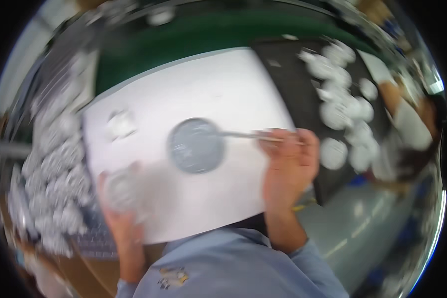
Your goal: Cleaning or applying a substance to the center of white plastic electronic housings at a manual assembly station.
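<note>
My left hand (122,218) is closed around a white, round, cup-like piece (124,189) at the near left of the white sheet; motion smears its details. In my right hand (291,164) I grip a thin stick-like tool (243,135), held almost level and pointing left. Its far end reaches the right side of a round, shallow grey dish (196,146) in the middle of the sheet. What the dish holds looks grey and shiny, but I cannot tell what it is. Another small white piece (121,124) lies on the sheet, beyond my left hand.
A white sheet (203,74) covers the work area over a green surface (184,32). On the left, many white pieces (59,184) are piled. More white round pieces (335,114) lie on a dark board (303,164) at the right. Another person (412,134) is beyond that board.
</note>
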`<state>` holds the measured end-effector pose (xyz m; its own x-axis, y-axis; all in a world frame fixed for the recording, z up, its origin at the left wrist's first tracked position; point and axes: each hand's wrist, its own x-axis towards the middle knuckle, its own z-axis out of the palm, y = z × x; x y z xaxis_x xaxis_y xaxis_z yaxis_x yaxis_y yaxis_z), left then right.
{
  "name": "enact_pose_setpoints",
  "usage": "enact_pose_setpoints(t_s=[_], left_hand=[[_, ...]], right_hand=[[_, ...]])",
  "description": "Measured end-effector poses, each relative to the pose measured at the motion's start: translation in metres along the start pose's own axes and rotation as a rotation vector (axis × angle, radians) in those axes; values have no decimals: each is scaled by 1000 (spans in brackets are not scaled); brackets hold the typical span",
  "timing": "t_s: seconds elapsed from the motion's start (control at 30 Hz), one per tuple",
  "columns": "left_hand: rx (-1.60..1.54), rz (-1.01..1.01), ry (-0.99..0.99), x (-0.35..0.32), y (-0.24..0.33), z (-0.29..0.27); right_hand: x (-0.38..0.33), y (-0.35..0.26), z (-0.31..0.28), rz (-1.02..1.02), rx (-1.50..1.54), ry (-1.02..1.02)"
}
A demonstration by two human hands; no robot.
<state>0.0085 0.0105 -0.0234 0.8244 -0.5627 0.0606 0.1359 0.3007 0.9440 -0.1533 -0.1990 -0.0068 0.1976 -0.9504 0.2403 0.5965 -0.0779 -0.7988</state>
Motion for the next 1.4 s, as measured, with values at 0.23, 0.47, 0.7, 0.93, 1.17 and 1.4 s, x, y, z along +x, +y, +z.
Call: enact_pose_setpoints(t_s=[0.23, 0.47, 0.7, 0.93, 1.17, 1.4], left_hand=[[-62, -131, 18, 0, 19, 2], [-132, -183, -137, -1, 15, 3], [-233, -222, -199, 3, 26, 14], [-331, -192, -204, 2, 31, 9], [-267, -171, -206, 3, 33, 8], [-245, -188, -180, 1, 31, 7]], right_hand=[[-7, 13, 13, 185, 59, 24], [-19, 3, 23, 177, 45, -40], [-44, 11, 41, 442, 260, -193], [-47, 11, 35, 270, 165, -360], [-50, 16, 37, 305, 159, -340], [-50, 11, 34, 127, -41, -432]])
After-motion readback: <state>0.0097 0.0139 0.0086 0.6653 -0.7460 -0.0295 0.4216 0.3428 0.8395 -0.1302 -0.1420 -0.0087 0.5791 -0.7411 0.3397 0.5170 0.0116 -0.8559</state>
